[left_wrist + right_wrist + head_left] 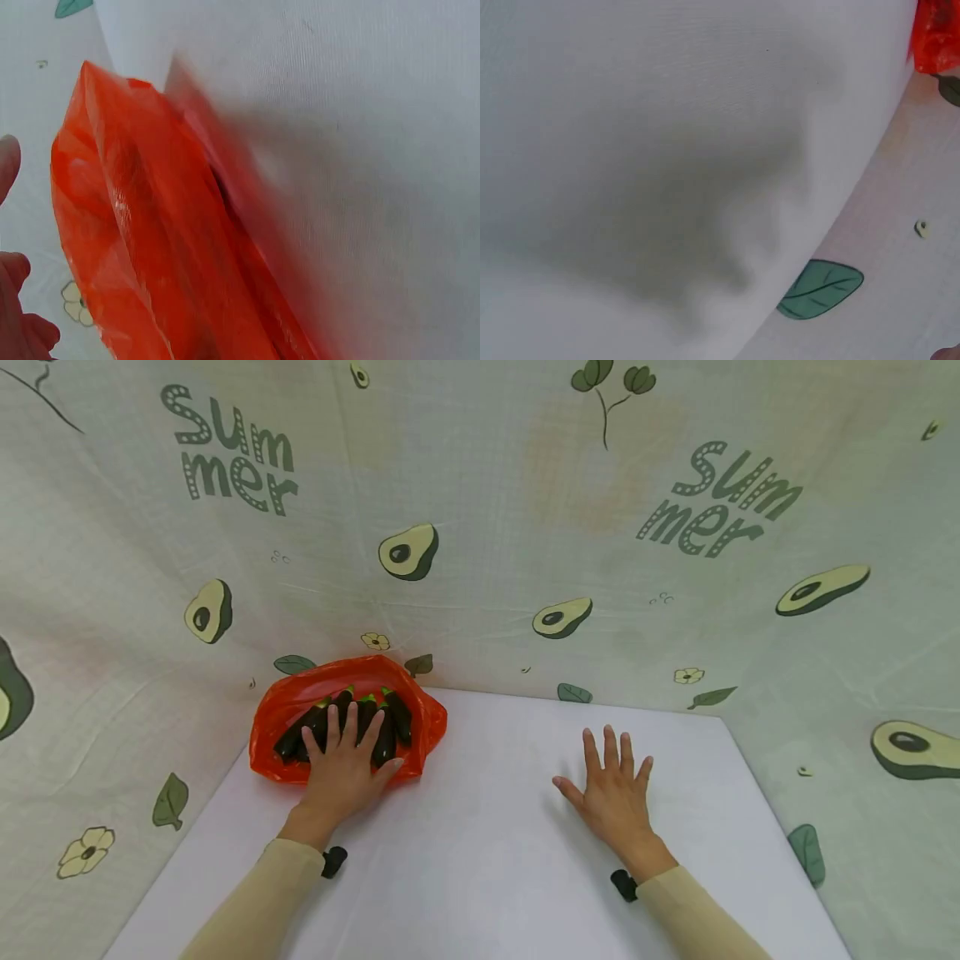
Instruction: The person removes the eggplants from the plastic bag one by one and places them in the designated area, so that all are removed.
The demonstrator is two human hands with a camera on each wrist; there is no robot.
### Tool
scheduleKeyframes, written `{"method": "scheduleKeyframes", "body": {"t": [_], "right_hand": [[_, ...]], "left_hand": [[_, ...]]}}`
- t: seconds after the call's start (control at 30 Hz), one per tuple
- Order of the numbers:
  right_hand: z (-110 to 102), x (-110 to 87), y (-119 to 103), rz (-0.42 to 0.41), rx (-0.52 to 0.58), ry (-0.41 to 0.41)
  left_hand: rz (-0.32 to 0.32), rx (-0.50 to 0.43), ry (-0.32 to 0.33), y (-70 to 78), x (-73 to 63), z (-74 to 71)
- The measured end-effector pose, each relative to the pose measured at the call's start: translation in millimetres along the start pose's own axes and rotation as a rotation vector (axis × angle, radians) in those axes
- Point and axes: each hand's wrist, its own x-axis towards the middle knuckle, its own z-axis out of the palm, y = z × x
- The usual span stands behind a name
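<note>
A red plastic bag (431, 727) lies at the far left of the white table, its mouth open toward me. Inside it are several dark eggplants (400, 717) with green stem ends. My left hand (343, 777), fingers spread and straight, is over the near side of the bag and hides part of the eggplants; whether it touches them I cannot tell. In the left wrist view the bag (142, 195) fills the left half, with fingertips (15, 270) at the edge. Over the right part of the table is my right hand (613, 797), fingers spread, holding nothing and casting a shadow.
The white table (480, 860) meets a hanging cloth (480, 468) printed with avocados, leaves and lettering at its back and sides. A small black device (333, 862) sits at the left wrist and another black device (624, 885) at the right.
</note>
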Motion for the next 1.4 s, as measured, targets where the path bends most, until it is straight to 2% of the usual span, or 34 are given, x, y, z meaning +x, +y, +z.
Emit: {"method": "scheduleKeyframes", "body": {"t": [0.33, 0.63, 0.83, 1.13, 1.4], "right_hand": [[3, 21.1, -40, -0.067, 0.052, 0.017], [10, 45.2, -101, -0.163, 0.081, -0.036], [19, 57.3, -145, -0.235, 0.066, -0.092], [41, 63.6, -199, -0.306, 0.079, -0.179], [58, 64.5, -225, -0.275, 0.126, -0.276]], "left_hand": [[-0.05, -0.022, 0.048, -32.7, -2.3, -18.7], [-0.12, -0.031, 0.055, -94.0, -5.4, -32.1], [-0.136, -0.026, 0.052, -120.0, -13.3, -39.6], [-0.146, -0.059, 0.015, -135.4, -17.0, -38.5], [-0.185, -0.075, -0.064, -143.2, -15.7, -27.9]]}}
